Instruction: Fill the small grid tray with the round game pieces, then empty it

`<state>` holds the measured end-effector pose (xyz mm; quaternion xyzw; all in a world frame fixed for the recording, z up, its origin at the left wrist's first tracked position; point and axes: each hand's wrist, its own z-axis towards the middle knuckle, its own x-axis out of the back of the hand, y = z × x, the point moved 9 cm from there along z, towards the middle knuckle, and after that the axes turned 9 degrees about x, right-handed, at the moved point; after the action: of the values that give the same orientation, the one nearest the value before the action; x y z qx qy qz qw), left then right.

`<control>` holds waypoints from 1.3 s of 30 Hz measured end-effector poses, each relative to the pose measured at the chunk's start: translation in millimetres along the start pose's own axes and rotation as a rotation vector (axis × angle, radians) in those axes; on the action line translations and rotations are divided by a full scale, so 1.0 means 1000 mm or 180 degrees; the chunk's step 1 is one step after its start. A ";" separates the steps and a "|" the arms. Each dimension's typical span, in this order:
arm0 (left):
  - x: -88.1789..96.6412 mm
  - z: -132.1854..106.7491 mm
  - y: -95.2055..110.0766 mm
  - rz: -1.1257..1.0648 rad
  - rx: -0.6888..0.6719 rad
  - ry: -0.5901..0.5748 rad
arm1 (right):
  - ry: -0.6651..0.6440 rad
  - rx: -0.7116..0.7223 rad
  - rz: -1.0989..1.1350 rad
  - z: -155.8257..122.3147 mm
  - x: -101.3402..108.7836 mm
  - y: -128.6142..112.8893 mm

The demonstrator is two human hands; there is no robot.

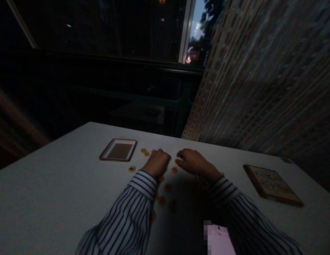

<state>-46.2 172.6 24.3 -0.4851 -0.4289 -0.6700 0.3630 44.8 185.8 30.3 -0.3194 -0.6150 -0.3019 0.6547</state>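
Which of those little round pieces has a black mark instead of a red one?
The disc lying alone to the left of the left hand, near the tray's front edge. Its mark is black; the other marks that show are red.

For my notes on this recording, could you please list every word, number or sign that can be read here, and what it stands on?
No text here can be read for certain.
Round discs by the hands: red or black marks, too small and dim to read.
Flat box at the right: a printed picture, too blurred to read.
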 end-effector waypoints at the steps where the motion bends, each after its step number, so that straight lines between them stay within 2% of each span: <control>1: 0.002 0.000 -0.001 -0.0132 -0.0008 0.0037 | 0.0008 -0.0016 0.0004 0.000 0.001 0.000; 5: 0.017 0.003 -0.018 -0.0995 0.0187 0.0192 | 0.0117 -0.0100 0.0017 0.001 0.005 0.000; 9: 0.028 0.004 -0.039 -0.2010 0.0423 0.0182 | 0.0305 -0.0066 0.0088 0.002 0.010 -0.001; 13: 0.035 0.005 -0.052 -0.2571 0.0597 0.0177 | 0.0489 0.0016 0.0217 0.003 0.017 -0.006; 19: 0.035 0.005 -0.059 -0.3036 0.0779 0.0145 | 0.0692 0.0167 0.0331 0.005 0.027 -0.015; 24: 0.025 0.006 -0.051 -0.3556 0.0780 -0.0201 | 0.1066 0.0557 0.0493 0.004 0.038 -0.033; 29: 0.024 0.005 -0.041 -0.3582 0.0597 -0.0374 | 0.1276 0.0805 0.0567 0.005 0.041 -0.048; 39: 0.017 0.004 -0.041 -0.3319 0.0682 -0.0546 | 0.1175 0.0777 0.0431 0.006 0.036 -0.050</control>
<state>-86.8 190.0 32.1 -0.2211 -0.7069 -0.6718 -0.0066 3.7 160.1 68.8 -0.2176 -0.4939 -0.2339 0.8087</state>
